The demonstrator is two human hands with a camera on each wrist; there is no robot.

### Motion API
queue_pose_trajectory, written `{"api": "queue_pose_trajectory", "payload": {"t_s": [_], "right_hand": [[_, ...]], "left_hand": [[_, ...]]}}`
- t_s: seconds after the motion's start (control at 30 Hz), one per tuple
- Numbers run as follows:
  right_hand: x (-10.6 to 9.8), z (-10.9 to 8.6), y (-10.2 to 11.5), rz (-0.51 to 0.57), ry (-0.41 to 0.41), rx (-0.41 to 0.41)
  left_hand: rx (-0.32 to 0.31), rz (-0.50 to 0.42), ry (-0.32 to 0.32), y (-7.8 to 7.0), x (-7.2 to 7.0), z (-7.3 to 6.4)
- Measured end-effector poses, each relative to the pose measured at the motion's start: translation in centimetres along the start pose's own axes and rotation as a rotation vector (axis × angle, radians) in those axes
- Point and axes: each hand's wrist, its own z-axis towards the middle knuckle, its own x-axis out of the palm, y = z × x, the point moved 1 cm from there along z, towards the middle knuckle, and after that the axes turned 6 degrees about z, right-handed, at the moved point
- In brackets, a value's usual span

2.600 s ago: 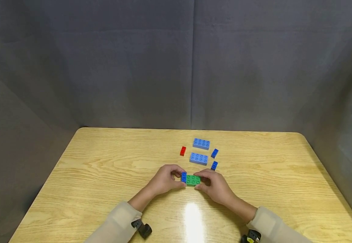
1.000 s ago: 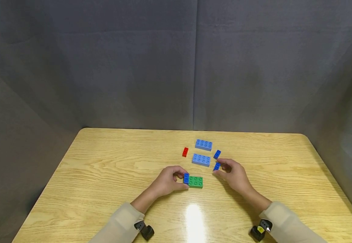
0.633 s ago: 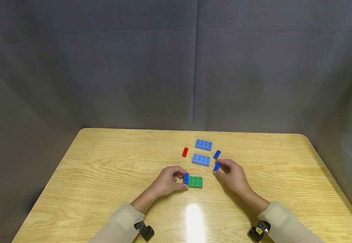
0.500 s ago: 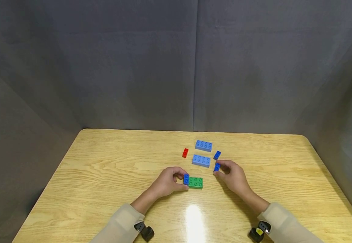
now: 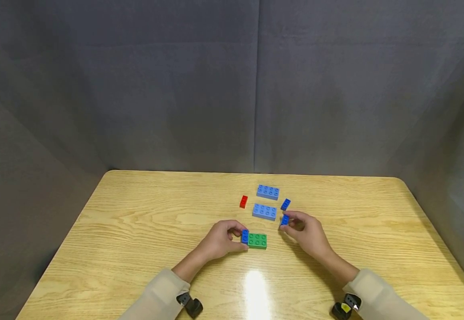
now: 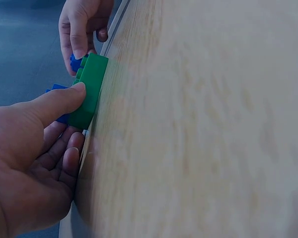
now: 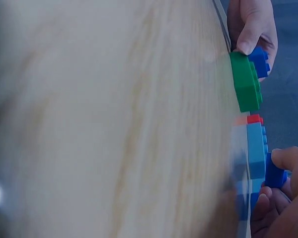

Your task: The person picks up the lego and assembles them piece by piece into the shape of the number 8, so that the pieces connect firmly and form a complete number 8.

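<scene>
Blue brick (image 5: 285, 219) is sitting pinched in our right grip (image 5: 308, 233). Leftward, nearer us, our left grip (image 5: 219, 240) is holding the green brick (image 5: 257, 241).

Dark grey curtain (image 5: 175, 98), vertical seam (image 5: 256, 89), hanging behind; wood-grain table (image 5: 155, 200), rounded far corners (image 5: 113, 176), white glare (image 5: 256, 291) on its top

Head view: set high and back, facing forward and down across the bench (image 5: 147, 222). Wrist views: close, low over the bench, rolled sideways; both share the green brick (image 6: 94, 85).
</scene>
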Motion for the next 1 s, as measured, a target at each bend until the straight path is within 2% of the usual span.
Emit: {"api": "queue_pose_trajectory", "payload": {"t_s": [0.3, 0.6, 1.0], "right_hand": [[0.5, -0.5, 1.3, 0.015, 0.049, -0.013], [1.5, -1.1, 2.2, 0.046, 0.143, -0.025], [2.6, -1.6, 2.9, 0.078, 0.218, 0.002]], "left_hand": [[0.006, -0.011, 0.002, 0.1, 0.0, 0.1], [0.002, -0.006, -0.001, 0.1, 0.0, 0.1], [-0.001, 0.006, -0.001, 0.1, 0.1, 0.1]]}}
